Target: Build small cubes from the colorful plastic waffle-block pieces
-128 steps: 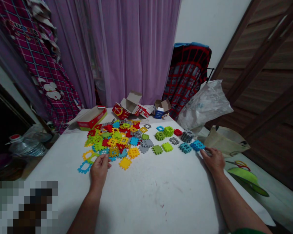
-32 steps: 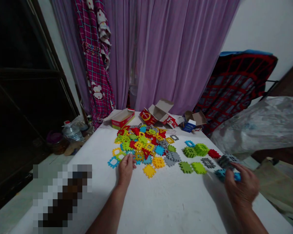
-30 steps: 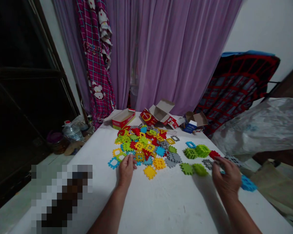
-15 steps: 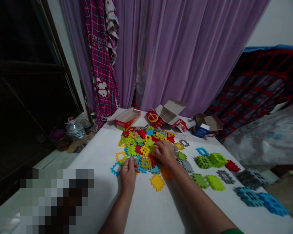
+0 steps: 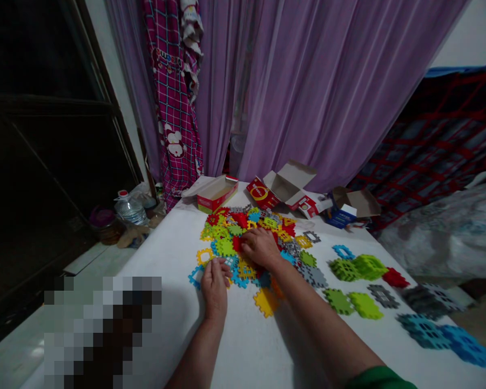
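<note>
A loose pile of flat notched building tiles [image 5: 227, 247] in red, yellow, green, blue and grey lies on the white table. My right hand [image 5: 262, 247] is in the pile, its bent fingers beside a red tile [image 5: 237, 243]; whether they grip a tile is hidden. At the pile's front left, my left hand [image 5: 215, 281] rests with its fingers curled together, and what they hold, if anything, is hidden. Close to the left hand are a blue frame tile [image 5: 195, 276] and a yellow frame tile [image 5: 204, 256]. A yellow tile [image 5: 265, 302] lies in front of the pile.
To the right stand green stacks [image 5: 368, 267], grey stacks [image 5: 429, 300], blue stacks [image 5: 467, 344] and some red tiles [image 5: 396, 277]. Opened boxes, one red and green [image 5: 218, 197], one red [image 5: 263, 193] and one blue [image 5: 340, 216], sit along the back edge before purple curtains.
My right hand has moved left across the pile, toward the red tile. My left hand stays at the pile's front left. The camera view has shifted slightly.
</note>
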`<action>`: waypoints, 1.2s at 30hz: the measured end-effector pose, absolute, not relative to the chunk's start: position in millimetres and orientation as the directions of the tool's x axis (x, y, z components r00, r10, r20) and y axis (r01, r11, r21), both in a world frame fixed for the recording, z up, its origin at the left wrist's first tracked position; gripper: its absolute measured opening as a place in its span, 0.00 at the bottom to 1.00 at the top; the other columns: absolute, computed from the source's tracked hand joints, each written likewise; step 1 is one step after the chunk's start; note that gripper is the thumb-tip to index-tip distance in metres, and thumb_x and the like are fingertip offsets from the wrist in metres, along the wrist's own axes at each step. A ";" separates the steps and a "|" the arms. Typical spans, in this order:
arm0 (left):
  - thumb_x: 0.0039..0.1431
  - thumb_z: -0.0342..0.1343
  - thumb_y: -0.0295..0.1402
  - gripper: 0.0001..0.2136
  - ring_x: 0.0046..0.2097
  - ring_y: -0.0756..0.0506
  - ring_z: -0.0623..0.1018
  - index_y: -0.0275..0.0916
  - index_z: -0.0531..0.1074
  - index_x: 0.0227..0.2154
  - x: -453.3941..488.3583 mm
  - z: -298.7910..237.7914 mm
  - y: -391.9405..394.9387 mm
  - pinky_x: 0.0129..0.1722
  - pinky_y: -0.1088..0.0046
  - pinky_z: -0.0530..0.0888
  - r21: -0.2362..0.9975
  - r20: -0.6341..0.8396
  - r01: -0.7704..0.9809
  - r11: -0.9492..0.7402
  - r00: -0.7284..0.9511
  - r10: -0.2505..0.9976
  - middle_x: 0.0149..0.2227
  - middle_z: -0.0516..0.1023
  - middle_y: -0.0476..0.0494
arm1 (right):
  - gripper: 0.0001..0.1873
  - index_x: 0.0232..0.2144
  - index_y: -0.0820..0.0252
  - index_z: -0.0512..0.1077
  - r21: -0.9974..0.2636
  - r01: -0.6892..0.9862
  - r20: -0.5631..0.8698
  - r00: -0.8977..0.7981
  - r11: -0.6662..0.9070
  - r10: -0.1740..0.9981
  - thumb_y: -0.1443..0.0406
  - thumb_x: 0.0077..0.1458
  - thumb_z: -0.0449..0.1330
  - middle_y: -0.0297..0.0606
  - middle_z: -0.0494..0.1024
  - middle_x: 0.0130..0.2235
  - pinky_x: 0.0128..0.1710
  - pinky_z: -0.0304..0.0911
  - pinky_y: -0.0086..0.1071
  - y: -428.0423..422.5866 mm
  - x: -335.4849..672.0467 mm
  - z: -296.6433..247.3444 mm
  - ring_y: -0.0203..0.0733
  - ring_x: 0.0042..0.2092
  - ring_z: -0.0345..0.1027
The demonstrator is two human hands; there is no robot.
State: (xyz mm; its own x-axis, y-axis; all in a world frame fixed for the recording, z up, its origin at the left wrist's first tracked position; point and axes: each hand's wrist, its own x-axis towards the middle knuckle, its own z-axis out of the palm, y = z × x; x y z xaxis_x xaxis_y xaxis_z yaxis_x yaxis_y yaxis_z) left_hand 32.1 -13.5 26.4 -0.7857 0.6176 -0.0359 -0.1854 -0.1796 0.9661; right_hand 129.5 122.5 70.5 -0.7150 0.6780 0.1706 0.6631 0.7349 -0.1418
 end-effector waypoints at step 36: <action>0.53 0.51 0.61 0.27 0.22 0.51 0.73 0.37 0.71 0.31 28.6 22.7 -10.3 0.16 0.78 0.66 0.950 -0.087 -0.243 -0.195 -0.809 0.582 0.24 0.74 0.47 | 0.19 0.49 0.58 0.74 -0.062 0.771 0.162 -0.619 0.634 0.768 0.57 0.60 0.55 0.47 0.76 0.48 0.48 0.57 0.40 118.4 81.0 88.1 0.50 0.50 0.66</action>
State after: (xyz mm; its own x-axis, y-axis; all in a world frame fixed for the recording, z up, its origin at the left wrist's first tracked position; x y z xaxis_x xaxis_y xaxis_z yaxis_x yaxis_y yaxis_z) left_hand 28.6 -10.3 22.7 -0.8085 0.5819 -0.0872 -0.2431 -0.1954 0.9501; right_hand 81.0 118.4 88.1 -0.6189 0.7685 0.1625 0.7708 0.6340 -0.0625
